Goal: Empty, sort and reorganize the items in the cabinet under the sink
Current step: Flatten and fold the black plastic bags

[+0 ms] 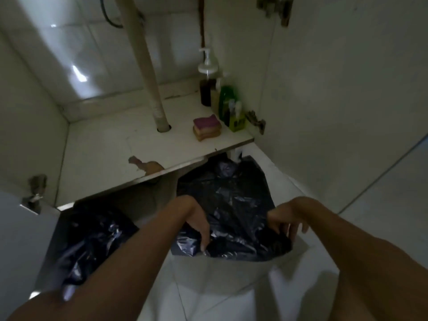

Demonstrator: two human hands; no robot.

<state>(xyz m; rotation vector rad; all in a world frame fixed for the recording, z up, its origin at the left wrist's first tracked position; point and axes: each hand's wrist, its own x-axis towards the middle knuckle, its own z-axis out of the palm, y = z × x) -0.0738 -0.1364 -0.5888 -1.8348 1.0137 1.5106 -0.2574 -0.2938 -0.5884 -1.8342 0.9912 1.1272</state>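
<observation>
Two bare forearms reach forward and down from the camera. The left hand (199,225) has its fingers curled downward, pinching the near edge of a black plastic bag (234,200). The right hand (288,220) is curled too and appears to grip the same edge further right. The bag lies crumpled on pale tiles, in front of and below a white drain pipe (148,66) that runs down into the cabinet floor (99,144).

Just right of the pipe's foot sits a stack of sponges (207,127). Further right of the pipe, several bottles (228,100) crowd against the side wall. A second bag (92,239) lies in front of the pipe to the left, half under the left arm.

Likely trouble: the film looks thin, so a hard pull could tear it or slip it from the fingers. Whatever is inside is hidden and might spill.
</observation>
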